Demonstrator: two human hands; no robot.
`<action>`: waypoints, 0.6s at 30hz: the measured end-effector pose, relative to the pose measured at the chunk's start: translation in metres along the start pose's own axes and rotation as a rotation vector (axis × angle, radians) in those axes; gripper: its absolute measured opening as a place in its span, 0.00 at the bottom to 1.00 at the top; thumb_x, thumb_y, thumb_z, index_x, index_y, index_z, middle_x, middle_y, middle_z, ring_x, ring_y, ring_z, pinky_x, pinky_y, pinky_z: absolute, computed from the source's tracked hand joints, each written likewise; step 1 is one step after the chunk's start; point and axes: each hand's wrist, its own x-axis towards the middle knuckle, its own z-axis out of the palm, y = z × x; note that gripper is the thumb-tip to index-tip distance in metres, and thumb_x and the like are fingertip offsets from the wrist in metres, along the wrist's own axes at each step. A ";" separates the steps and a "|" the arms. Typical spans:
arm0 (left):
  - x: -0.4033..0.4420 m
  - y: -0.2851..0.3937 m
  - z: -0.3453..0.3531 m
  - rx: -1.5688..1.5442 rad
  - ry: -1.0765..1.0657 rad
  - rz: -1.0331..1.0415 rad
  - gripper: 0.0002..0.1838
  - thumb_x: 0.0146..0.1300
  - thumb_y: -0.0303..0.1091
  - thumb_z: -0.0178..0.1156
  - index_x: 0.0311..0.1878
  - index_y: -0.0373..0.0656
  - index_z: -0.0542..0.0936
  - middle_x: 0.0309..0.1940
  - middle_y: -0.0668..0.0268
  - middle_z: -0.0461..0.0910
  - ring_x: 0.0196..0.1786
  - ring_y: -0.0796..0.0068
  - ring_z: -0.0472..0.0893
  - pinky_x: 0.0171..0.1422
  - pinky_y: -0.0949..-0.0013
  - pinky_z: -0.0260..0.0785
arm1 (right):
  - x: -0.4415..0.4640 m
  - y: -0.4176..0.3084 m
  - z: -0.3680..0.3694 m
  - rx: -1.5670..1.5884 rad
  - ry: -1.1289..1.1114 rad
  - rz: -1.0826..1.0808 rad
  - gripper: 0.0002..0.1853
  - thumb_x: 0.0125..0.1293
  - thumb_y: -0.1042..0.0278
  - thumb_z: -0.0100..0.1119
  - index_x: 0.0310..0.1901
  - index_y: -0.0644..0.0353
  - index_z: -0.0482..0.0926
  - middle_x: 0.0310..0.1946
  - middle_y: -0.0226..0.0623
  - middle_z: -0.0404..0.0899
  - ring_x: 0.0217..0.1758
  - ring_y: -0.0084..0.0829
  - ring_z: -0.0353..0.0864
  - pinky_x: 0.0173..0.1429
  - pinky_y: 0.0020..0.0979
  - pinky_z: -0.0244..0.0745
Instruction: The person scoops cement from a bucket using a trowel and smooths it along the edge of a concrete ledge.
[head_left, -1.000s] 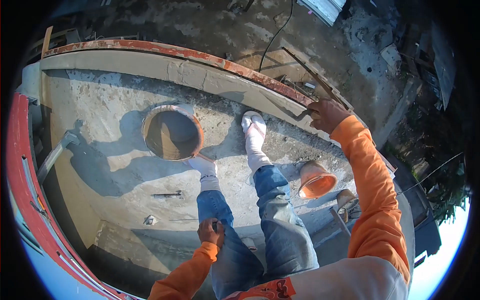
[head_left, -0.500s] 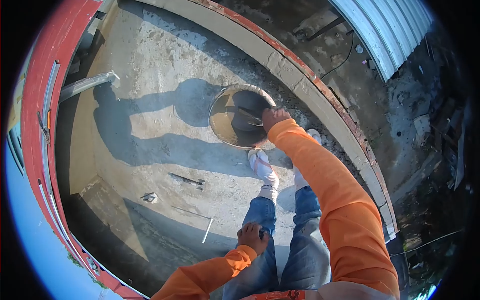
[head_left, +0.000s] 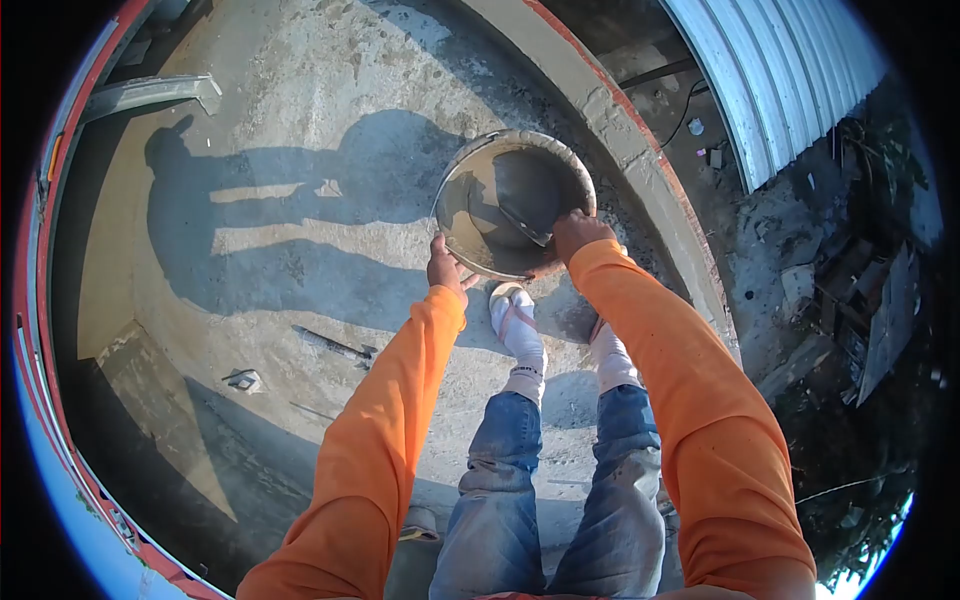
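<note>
Bucket (head_left: 558,148), centre of frame. My left hand (head_left: 447,268): fingers spread at its lower-left side. My right hand (head_left: 580,236): curled at lower-right rim, hold unclear. Step, seemingly: steadying; next calls for firm grip.

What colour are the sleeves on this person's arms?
The sleeves are plain bright orange, best seen in the head view.

Both arms (head_left: 385,400) forward (hands (head_left: 582,236) apart)
</note>
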 end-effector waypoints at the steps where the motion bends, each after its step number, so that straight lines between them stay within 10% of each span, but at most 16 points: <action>1: -0.005 -0.001 0.000 0.003 -0.003 -0.003 0.43 0.60 0.67 0.41 0.71 0.46 0.54 0.70 0.59 0.57 0.71 0.62 0.58 0.67 0.47 0.53 | 0.000 -0.001 0.001 0.082 -0.036 0.009 0.16 0.63 0.62 0.54 0.50 0.57 0.80 0.53 0.43 0.76 0.54 0.42 0.79 0.54 0.41 0.76; 11: -0.012 -0.024 -0.007 -0.152 0.044 -0.068 0.49 0.60 0.69 0.40 0.72 0.38 0.47 0.73 0.54 0.48 0.73 0.60 0.54 0.69 0.45 0.52 | 0.009 0.079 0.042 0.688 -0.155 -0.201 0.31 0.43 0.42 0.69 0.49 0.49 0.82 0.35 0.45 0.83 0.40 0.37 0.83 0.48 0.34 0.77; 18: -0.043 -0.063 -0.054 0.477 0.186 0.031 0.37 0.63 0.60 0.46 0.68 0.42 0.60 0.61 0.55 0.69 0.63 0.60 0.69 0.62 0.51 0.61 | -0.036 0.100 0.054 0.991 -0.173 -0.260 0.25 0.49 0.45 0.70 0.43 0.57 0.84 0.27 0.38 0.82 0.33 0.30 0.81 0.41 0.32 0.75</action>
